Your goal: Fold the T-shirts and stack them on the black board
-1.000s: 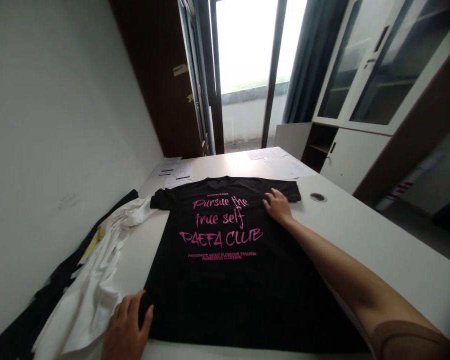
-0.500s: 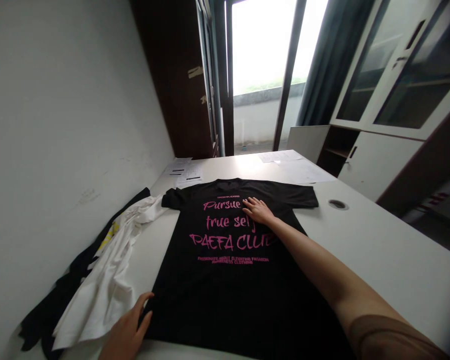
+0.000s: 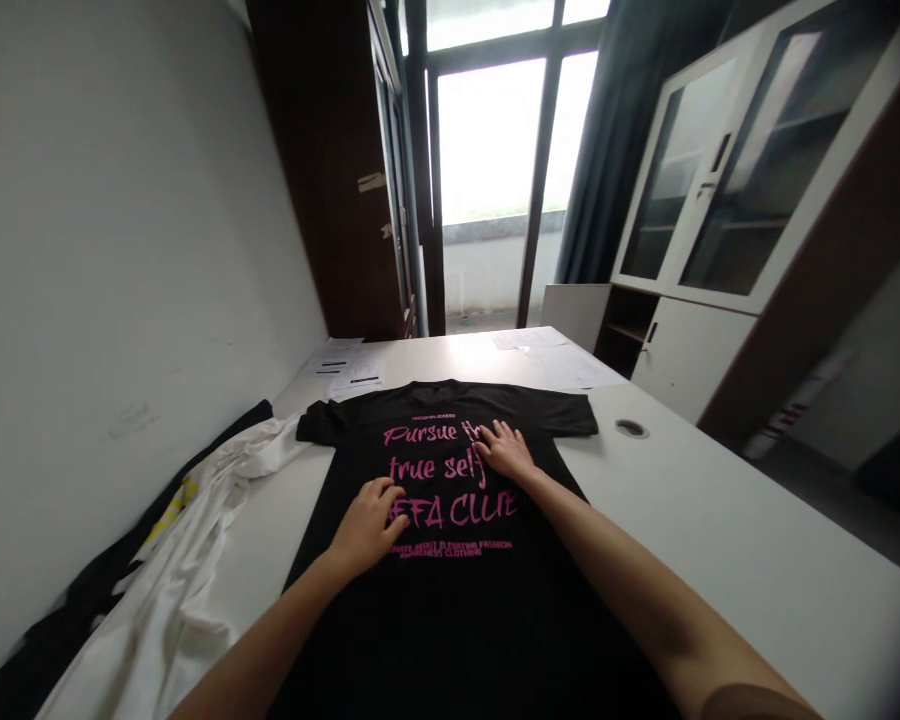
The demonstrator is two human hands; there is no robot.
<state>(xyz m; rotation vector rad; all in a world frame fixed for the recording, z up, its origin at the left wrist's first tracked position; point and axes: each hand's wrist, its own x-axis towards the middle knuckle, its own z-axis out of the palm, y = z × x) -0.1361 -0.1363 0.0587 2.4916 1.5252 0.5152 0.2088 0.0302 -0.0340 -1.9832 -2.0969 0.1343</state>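
Note:
A black T-shirt (image 3: 450, 610) with pink lettering lies spread out, front up, on the white table (image 3: 727, 530), its collar at the far end. Over the left part of the print is my left hand (image 3: 367, 525), fingers apart and slightly bent, hiding some letters; whether it touches the cloth I cannot tell. My right hand (image 3: 506, 450) rests on the upper right of the print with its fingers spread, covering the end of the top line. Neither hand grips anything. The shirt's bottom hem is out of view.
Along the wall at the left lie a white garment (image 3: 165, 600) and a black garment (image 3: 52, 630) with a yellow print. Papers (image 3: 352, 365) lie at the table's far left, more sheets (image 3: 562, 362) at the far right. A round cable hole (image 3: 631, 429) sits right of the shirt.
My left hand has moved from the shirt's lower left edge up and right onto the print. My right hand stays on the upper print, shifted slightly. The view has tilted up and turned right.

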